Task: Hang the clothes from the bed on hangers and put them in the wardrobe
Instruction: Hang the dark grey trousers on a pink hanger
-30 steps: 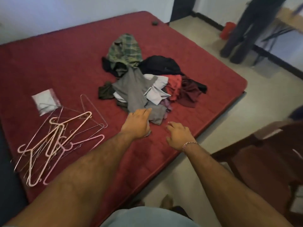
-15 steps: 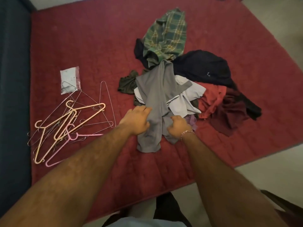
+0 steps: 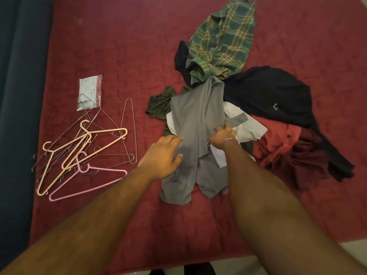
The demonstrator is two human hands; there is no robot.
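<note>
hands on grey garment point(image 3: 195, 124): left hand point(image 3: 162, 155) flat, fingers spread; right hand point(image 3: 223, 134) pinching fold.

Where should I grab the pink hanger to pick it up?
Probably by its long straight bar, coming from the near bed edge. On the pink hanger that bar lies bare on the red bed, while its hook end is tangled among the other hangers.

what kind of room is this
Most likely a bedroom. A wide bed with a dark red quilted cover fills the view, a pile of clothes lies on it, and loose hangers lie beside the pile. Both hands rest on a grey garment.
</note>
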